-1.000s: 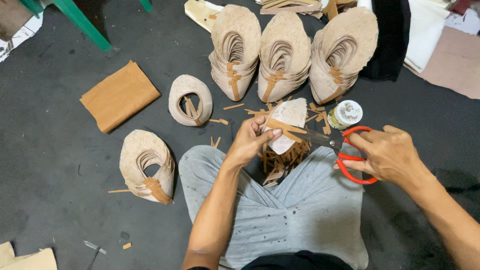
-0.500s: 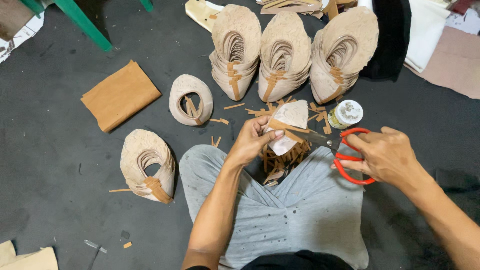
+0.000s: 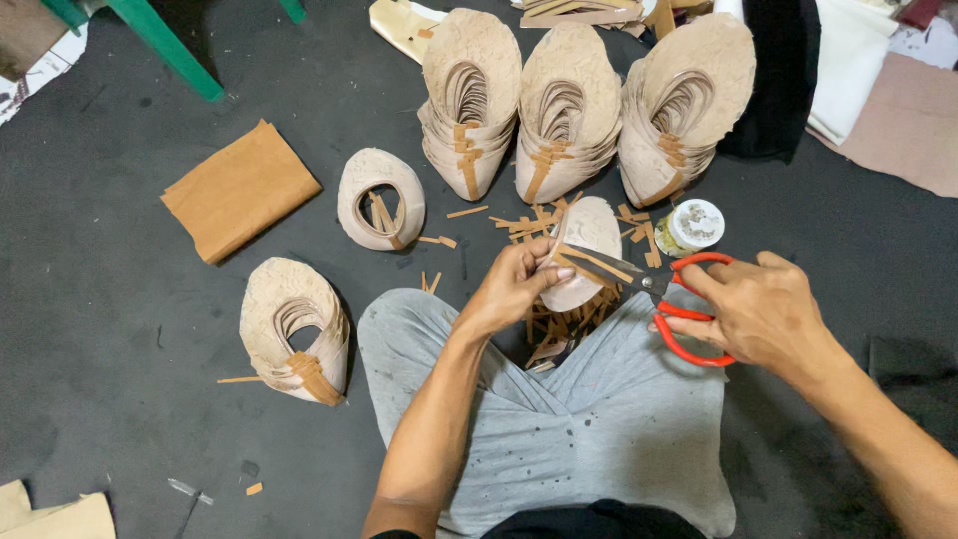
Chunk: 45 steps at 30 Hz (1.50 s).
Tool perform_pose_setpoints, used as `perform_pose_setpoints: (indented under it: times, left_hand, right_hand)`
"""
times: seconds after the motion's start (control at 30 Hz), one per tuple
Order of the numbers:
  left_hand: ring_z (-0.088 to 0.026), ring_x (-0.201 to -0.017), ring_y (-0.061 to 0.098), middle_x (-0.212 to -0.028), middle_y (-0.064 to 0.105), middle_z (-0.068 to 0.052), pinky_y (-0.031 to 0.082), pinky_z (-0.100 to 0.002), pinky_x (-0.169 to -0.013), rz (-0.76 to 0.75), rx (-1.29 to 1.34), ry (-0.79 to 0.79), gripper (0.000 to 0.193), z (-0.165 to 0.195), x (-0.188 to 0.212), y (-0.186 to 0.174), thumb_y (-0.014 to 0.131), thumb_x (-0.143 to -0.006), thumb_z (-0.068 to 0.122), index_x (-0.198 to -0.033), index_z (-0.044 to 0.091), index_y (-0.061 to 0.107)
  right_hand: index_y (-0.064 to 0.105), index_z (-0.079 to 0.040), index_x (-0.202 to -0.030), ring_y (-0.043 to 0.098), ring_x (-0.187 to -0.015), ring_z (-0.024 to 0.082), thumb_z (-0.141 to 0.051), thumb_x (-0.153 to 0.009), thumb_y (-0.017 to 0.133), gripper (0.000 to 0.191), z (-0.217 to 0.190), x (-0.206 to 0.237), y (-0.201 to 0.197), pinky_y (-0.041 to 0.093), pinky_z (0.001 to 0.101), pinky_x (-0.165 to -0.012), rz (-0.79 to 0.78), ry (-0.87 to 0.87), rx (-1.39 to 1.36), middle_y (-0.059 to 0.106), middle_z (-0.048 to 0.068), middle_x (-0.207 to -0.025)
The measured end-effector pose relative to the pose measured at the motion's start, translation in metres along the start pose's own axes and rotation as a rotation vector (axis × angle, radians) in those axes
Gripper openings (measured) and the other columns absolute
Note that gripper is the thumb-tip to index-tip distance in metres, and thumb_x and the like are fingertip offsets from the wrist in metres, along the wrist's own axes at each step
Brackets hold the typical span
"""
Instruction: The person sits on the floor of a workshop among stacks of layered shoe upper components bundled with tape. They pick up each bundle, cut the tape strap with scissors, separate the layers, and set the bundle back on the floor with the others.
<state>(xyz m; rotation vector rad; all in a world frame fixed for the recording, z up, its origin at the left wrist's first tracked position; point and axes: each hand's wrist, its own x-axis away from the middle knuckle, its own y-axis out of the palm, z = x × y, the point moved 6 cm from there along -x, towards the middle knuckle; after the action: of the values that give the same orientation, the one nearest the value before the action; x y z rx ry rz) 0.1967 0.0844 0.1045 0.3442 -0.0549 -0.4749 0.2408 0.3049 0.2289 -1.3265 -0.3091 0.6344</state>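
Shoe upper [image 3: 587, 250], a pale oval leather piece with tan strips hanging off it, sits above the person's lap, just below the middle of three tall stacks of uppers [image 3: 564, 110] on the dark floor. The left hand [image 3: 514, 284] is closed on its near edge, thumb and fingers pinching it steady. The right hand [image 3: 763, 309] is curled through the red handles of the scissors [image 3: 659, 289], whose blades reach left onto the piece; whether they are parted I cannot tell. Trimming looks to be the step in hand, judging by the tan offcuts [image 3: 559, 324] heaped below the upper. A clean snip would call for the blades lined along the strip's root, clear of the pinching fingers.
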Motion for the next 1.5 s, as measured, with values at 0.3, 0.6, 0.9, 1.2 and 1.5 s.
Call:
perform_pose_setpoints:
  times: [0.3, 0.6, 0.9, 1.2, 1.5]
  left_hand:
    - [-0.009, -0.093, 0.069, -0.105, 0.077, -0.007, 0.056, -0.024, -0.085, 0.059, 0.024, 0.058, 0.021, 0.000, -0.003, -0.006, 0.070, -0.097, 0.000, -0.117, -0.006, 0.071]
    - [-0.009, -0.097, 0.068, -0.109, 0.076, -0.006, 0.055, -0.024, -0.090, 0.032, 0.032, 0.103, 0.023, -0.002, 0.000, -0.007, 0.067, -0.099, 0.002, -0.120, -0.006, 0.070]
    - [-0.010, -0.098, 0.069, -0.110, 0.076, -0.008, 0.056, -0.024, -0.090, 0.056, 0.086, 0.078, 0.025, -0.003, -0.003, -0.004, 0.066, -0.098, -0.001, -0.122, -0.007, 0.069]
    - [-0.009, -0.095, 0.068, -0.109, 0.075, -0.008, 0.056, -0.024, -0.085, 0.090, 0.042, 0.053, 0.026, -0.004, -0.002, -0.003, 0.069, -0.098, 0.000, -0.123, -0.008, 0.068]
    - [-0.009, -0.097, 0.068, -0.111, 0.075, -0.008, 0.057, -0.024, -0.086, 0.058, 0.068, 0.078, 0.026, -0.008, -0.004, -0.003, 0.070, -0.098, 0.002, -0.122, -0.007, 0.068]
  right_hand:
    - [0.072, -0.012, -0.104, 0.059, -0.053, 0.023, -0.067, -0.071, 0.069, 0.064, 0.004, 0.003, 0.002, 0.044, 0.0366, -0.058, -0.016, 0.037, -0.019, 0.062, 0.006, -0.061]
    - [0.068, -0.010, -0.099, 0.061, -0.058, 0.027, -0.070, -0.066, 0.072, 0.068, 0.001, -0.003, 0.001, 0.046, 0.0389, -0.061, -0.046, 0.086, -0.115, 0.064, 0.009, -0.064]
    - [0.070, -0.010, -0.095, 0.059, -0.055, 0.026, -0.070, -0.067, 0.071, 0.067, 0.002, 0.000, 0.000, 0.044, 0.0381, -0.059, 0.015, 0.068, -0.097, 0.064, 0.007, -0.062]
    - [0.072, -0.010, -0.101, 0.053, -0.049, 0.023, -0.068, -0.069, 0.072, 0.066, 0.002, -0.002, 0.001, 0.042, 0.0359, -0.057, 0.047, 0.004, -0.038, 0.057, 0.004, -0.055]
    - [0.071, -0.010, -0.098, 0.054, -0.047, 0.022, -0.068, -0.069, 0.072, 0.064, 0.003, 0.003, 0.008, 0.041, 0.0350, -0.055, 0.029, 0.004, -0.039, 0.057, 0.004, -0.054]
